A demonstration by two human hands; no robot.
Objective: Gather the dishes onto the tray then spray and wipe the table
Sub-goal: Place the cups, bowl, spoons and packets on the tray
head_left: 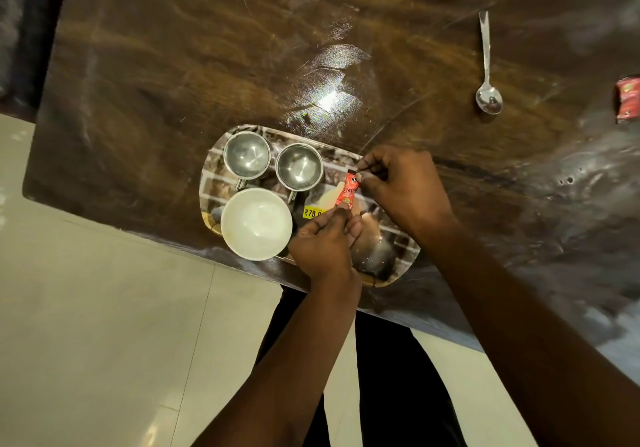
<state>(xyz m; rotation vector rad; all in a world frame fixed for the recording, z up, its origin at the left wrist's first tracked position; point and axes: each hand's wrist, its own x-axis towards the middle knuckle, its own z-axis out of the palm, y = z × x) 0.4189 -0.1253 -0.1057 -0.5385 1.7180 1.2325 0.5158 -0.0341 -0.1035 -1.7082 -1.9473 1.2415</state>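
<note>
A printed oval tray point(398, 256) lies at the near edge of the dark wooden table point(207, 65). On it stand two steel cups point(246, 155) point(299, 166) and a white bowl point(256, 223). Over the tray, both hands hold a small red sachet point(348, 192). My right hand point(405, 183) pinches its top end and my left hand point(325, 242) grips its bottom end. A steel spoon point(487, 75) lies on the table at the far right, apart from the tray.
Another red packet point(627, 100) sits at the right edge of the view on the table. A yellow price sticker point(311, 211) shows on the tray. Pale floor tiles point(104, 308) lie below the table's near edge.
</note>
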